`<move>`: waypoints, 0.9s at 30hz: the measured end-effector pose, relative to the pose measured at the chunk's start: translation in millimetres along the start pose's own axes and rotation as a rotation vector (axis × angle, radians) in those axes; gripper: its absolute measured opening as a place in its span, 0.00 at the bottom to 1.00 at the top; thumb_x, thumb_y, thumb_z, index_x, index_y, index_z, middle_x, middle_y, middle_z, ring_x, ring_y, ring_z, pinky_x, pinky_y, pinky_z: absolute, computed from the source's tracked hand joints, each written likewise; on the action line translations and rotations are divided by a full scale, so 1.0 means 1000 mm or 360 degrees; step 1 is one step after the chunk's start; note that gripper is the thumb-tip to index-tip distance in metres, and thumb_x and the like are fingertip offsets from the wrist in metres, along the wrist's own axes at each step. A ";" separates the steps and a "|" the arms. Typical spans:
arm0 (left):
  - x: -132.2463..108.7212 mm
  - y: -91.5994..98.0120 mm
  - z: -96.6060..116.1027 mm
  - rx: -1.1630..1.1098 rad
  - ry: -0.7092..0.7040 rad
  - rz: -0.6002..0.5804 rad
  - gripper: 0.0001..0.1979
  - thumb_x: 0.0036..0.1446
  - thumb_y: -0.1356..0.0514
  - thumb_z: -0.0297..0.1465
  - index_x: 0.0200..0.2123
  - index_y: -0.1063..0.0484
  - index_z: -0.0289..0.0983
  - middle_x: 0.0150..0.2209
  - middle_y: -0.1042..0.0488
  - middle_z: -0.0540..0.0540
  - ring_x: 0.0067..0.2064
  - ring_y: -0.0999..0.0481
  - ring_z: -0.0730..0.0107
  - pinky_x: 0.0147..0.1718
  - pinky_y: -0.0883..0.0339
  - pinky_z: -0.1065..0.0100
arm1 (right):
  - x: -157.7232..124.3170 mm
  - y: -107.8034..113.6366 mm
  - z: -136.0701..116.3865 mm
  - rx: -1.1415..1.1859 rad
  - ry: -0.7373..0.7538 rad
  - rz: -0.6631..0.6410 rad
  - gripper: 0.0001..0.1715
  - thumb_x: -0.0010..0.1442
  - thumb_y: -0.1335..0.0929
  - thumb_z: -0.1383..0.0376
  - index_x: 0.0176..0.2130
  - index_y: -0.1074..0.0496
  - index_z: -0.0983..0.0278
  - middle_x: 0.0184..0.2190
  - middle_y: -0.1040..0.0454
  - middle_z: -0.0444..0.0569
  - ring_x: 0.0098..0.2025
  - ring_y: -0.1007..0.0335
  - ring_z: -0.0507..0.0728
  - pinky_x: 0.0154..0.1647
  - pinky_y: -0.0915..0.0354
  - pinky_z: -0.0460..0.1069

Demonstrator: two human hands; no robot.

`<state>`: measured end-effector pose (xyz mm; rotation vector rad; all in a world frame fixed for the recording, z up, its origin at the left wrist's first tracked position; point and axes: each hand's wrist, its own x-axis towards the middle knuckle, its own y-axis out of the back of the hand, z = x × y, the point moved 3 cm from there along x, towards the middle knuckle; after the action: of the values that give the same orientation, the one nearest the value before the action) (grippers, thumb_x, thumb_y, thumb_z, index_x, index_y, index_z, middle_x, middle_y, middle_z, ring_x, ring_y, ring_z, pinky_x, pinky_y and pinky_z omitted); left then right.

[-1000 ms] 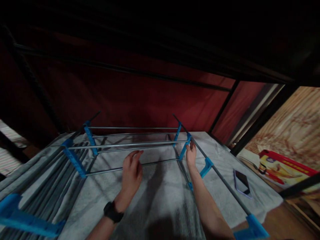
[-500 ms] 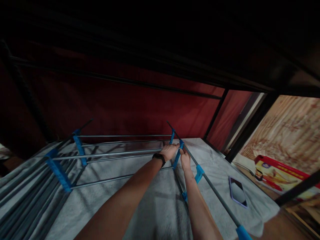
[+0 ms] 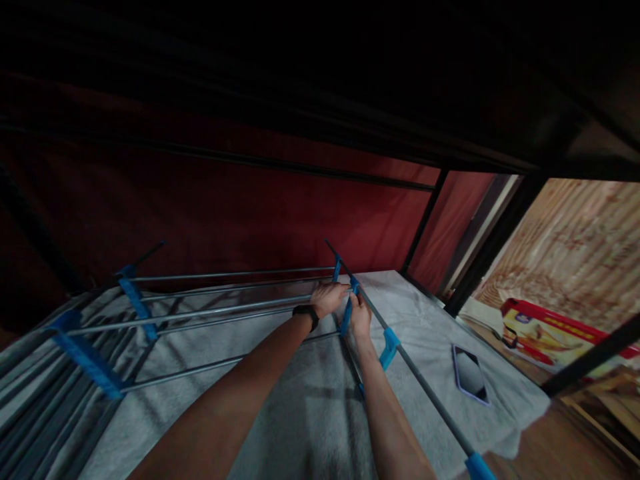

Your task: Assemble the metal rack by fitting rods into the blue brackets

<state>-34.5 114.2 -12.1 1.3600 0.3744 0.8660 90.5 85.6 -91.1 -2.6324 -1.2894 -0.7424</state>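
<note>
A rack frame of grey metal tubes (image 3: 200,312) and blue plastic connectors (image 3: 90,360) lies on a light grey blanket. My left hand (image 3: 329,298), a black band on its wrist, is closed round the right end of a crosswise tube. Close beside it, my right hand (image 3: 360,319) has its fingers bent against the blue connector (image 3: 347,313) where that tube meets the right-hand side pole (image 3: 425,387). The fingers partly hide the joint. A lighter blue bracket (image 3: 389,348) sits lower on the same pole.
Several loose grey tubes (image 3: 45,427) lie at the left. A phone (image 3: 471,375) rests on the blanket (image 3: 425,313) at the right. Black bunk frame posts (image 3: 495,247) and a dark panel overhead surround the bed. Beyond stands a red and yellow box (image 3: 555,337).
The view has shifted slightly, so the rack and both hands appear a little further left. Both hands stay at the same joint with almost the same hold.
</note>
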 end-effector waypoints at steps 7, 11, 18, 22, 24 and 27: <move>-0.002 0.001 0.001 -0.0037 0.0066 0.0011 0.19 0.68 0.48 0.35 0.58 0.26 0.46 0.53 0.21 0.43 0.54 0.23 0.57 0.53 0.32 0.61 | -0.003 -0.005 0.008 -0.0078 -0.0014 0.0073 0.31 0.64 0.38 0.49 0.53 0.25 0.68 0.51 0.22 0.59 0.59 0.32 0.65 0.66 0.43 0.60; -0.003 0.003 0.001 -0.0059 0.0079 -0.0002 0.18 0.69 0.49 0.35 0.56 0.25 0.47 0.53 0.21 0.44 0.54 0.23 0.58 0.53 0.32 0.62 | -0.002 -0.006 0.011 -0.0057 -0.0010 0.0082 0.33 0.63 0.38 0.47 0.53 0.25 0.69 0.52 0.23 0.60 0.57 0.31 0.64 0.66 0.43 0.60; 0.001 0.000 -0.001 -0.0079 0.0054 0.0002 0.17 0.69 0.49 0.35 0.53 0.24 0.45 0.51 0.21 0.44 0.53 0.22 0.58 0.51 0.32 0.62 | 0.001 -0.006 0.010 -0.0046 -0.0045 0.0075 0.33 0.62 0.38 0.48 0.52 0.24 0.69 0.53 0.23 0.60 0.58 0.31 0.65 0.66 0.44 0.59; 0.003 -0.003 -0.002 -0.0097 0.0070 0.0000 0.16 0.69 0.49 0.35 0.52 0.23 0.45 0.52 0.21 0.45 0.53 0.22 0.59 0.52 0.32 0.62 | -0.002 -0.008 0.010 -0.0085 -0.0099 0.0080 0.31 0.63 0.39 0.49 0.53 0.25 0.68 0.53 0.24 0.60 0.58 0.31 0.65 0.65 0.42 0.59; 0.003 -0.004 -0.002 -0.0091 0.0077 0.0010 0.16 0.69 0.48 0.35 0.51 0.23 0.44 0.51 0.21 0.44 0.53 0.23 0.59 0.53 0.32 0.62 | -0.005 -0.009 0.010 -0.0099 -0.0103 0.0071 0.31 0.63 0.39 0.50 0.53 0.25 0.67 0.53 0.24 0.59 0.59 0.32 0.64 0.65 0.42 0.59; 0.001 -0.008 -0.001 -0.0070 0.0112 0.0064 0.15 0.69 0.48 0.36 0.52 0.24 0.43 0.50 0.21 0.43 0.54 0.23 0.58 0.54 0.33 0.60 | -0.006 -0.010 0.006 -0.0117 -0.0111 0.0092 0.31 0.63 0.39 0.51 0.53 0.26 0.69 0.53 0.24 0.60 0.60 0.33 0.65 0.66 0.44 0.59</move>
<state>-31.7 116.1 -19.3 1.3025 0.3813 0.9525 82.3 89.4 -100.4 -2.7644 -1.2196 -0.7089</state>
